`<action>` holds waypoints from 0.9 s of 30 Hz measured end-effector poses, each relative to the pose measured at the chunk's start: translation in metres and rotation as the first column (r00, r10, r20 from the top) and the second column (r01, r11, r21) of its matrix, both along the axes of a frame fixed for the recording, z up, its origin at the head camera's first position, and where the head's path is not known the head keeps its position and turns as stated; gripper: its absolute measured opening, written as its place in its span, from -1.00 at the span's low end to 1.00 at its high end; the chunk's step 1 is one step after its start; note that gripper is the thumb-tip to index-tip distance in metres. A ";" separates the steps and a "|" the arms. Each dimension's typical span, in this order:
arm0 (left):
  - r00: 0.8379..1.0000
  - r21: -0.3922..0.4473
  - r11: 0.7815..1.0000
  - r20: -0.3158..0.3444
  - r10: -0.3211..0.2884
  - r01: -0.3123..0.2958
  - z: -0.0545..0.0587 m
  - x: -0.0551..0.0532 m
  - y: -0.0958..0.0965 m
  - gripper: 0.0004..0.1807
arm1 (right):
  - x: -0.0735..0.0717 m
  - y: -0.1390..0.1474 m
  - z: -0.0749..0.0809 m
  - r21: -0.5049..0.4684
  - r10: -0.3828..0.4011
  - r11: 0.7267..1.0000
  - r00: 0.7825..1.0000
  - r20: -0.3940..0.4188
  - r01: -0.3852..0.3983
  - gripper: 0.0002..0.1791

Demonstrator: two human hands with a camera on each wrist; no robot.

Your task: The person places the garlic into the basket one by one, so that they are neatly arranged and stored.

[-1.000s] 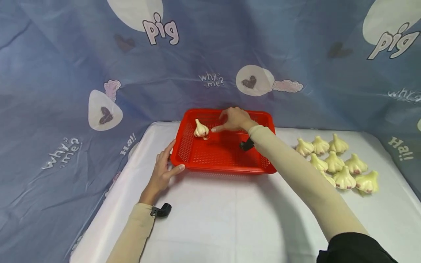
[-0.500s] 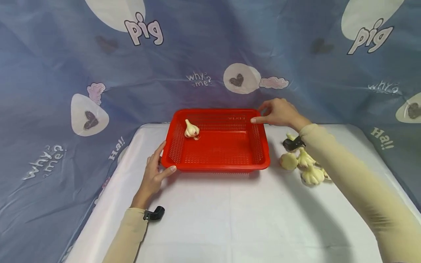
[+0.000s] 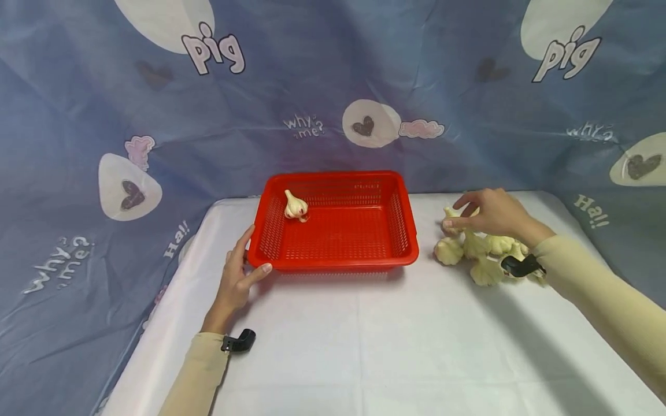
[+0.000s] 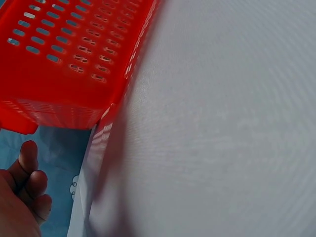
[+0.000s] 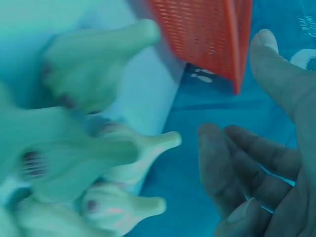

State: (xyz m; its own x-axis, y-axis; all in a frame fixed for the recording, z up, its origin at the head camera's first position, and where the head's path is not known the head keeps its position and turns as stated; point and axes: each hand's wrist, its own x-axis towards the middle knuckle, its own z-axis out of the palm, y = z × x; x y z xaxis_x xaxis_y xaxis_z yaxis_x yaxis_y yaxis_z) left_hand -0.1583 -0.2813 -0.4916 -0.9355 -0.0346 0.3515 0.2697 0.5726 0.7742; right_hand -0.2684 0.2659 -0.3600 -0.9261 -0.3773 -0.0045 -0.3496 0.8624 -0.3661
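A red plastic basket (image 3: 338, 237) stands on the table in the head view, with one garlic bulb (image 3: 295, 206) in its far left part. At its near left corner is my left hand (image 3: 234, 283), fingers along the outside and thumb by the front rim. Over to the right, my right hand (image 3: 496, 215) hovers at a group of garlic bulbs (image 3: 486, 270), thumb and fingers apart around the nearest bulb's (image 3: 450, 218) upper side. In the right wrist view nothing shows between the thumb and fingers (image 5: 212, 158). Part of the group is hidden under this hand.
A white cloth (image 3: 322, 341) covers the table. Behind it hangs a blue printed sheet (image 3: 291, 69), close to the basket's far rim. The basket's right wall stands a short way left of the garlic group.
My right hand has moved from inside the basket, past its right rim, to the garlic group. The left hand has stayed at the basket's corner. The head view has turned slightly right.
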 end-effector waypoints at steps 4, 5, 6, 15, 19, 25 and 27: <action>1.000 -0.003 1.000 -0.005 0.002 -0.002 -0.001 -0.002 -0.001 0.00 | 0.015 0.016 -0.010 0.045 -0.019 0.999 1.000 0.003 0.019 -0.30; 1.000 -0.004 1.000 -0.004 0.001 -0.001 -0.001 -0.002 0.000 0.01 | 0.019 0.021 -0.013 0.054 -0.021 0.998 1.000 0.006 0.021 -0.29; 1.000 -0.003 1.000 -0.002 0.000 0.000 -0.001 -0.003 0.000 0.01 | 0.022 0.026 -0.016 0.066 -0.026 0.997 1.000 0.009 0.025 -0.27; 1.000 -0.006 1.000 0.018 0.003 -0.003 -0.001 0.000 -0.001 -0.01 | 0.050 0.060 -0.045 0.094 -0.058 0.994 0.997 0.052 0.053 -0.16; 1.000 -0.010 1.000 0.023 0.010 -0.010 -0.002 0.001 -0.001 0.00 | 0.062 0.066 -0.055 0.085 -0.025 0.996 0.999 0.045 0.021 -0.20; 1.000 -0.017 1.000 0.019 0.018 -0.017 -0.001 0.001 -0.001 -0.02 | 0.075 0.066 -0.063 0.095 0.012 0.995 1.000 -0.010 -0.011 -0.18; 1.000 -0.018 1.000 0.017 0.016 -0.016 -0.001 0.001 -0.001 -0.02 | 0.078 0.066 -0.064 0.102 0.012 0.995 1.000 -0.017 -0.010 -0.18</action>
